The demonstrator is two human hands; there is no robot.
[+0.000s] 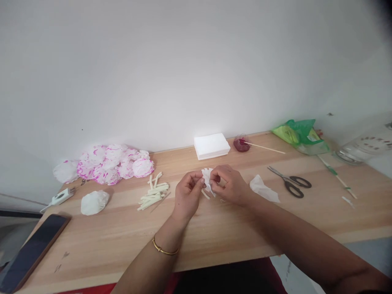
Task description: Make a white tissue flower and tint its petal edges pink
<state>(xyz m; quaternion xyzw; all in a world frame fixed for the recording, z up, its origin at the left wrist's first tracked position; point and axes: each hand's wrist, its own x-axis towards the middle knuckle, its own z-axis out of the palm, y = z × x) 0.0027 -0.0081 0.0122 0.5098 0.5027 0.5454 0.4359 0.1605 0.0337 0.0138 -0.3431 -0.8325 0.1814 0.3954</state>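
Between my two hands, over the middle of the table, is a small piece of crinkled white tissue paper point(207, 175) with a ragged upper edge. My left hand point(188, 194) pinches it from the left with thumb and forefinger. On the other side, my right hand point(228, 184) has its fingers closed on the paper too. A short pale strip point(206, 194) shows just below the fingertips; whether it is held I cannot tell. To the left lies a pile of pale green strips point(153, 196). Beyond my right wrist is a loose white tissue sheet point(263, 190).
Pink-edged white paper flowers point(112, 163) and a white paper ball point(94, 202) sit left, near a phone point(33, 249) and a plug adapter point(62, 197). Behind are a white stack point(212, 146) and a dark red pot point(241, 143). Scissors point(289, 181), a green bag point(301, 136) and a glass jar point(352, 153) stand right.
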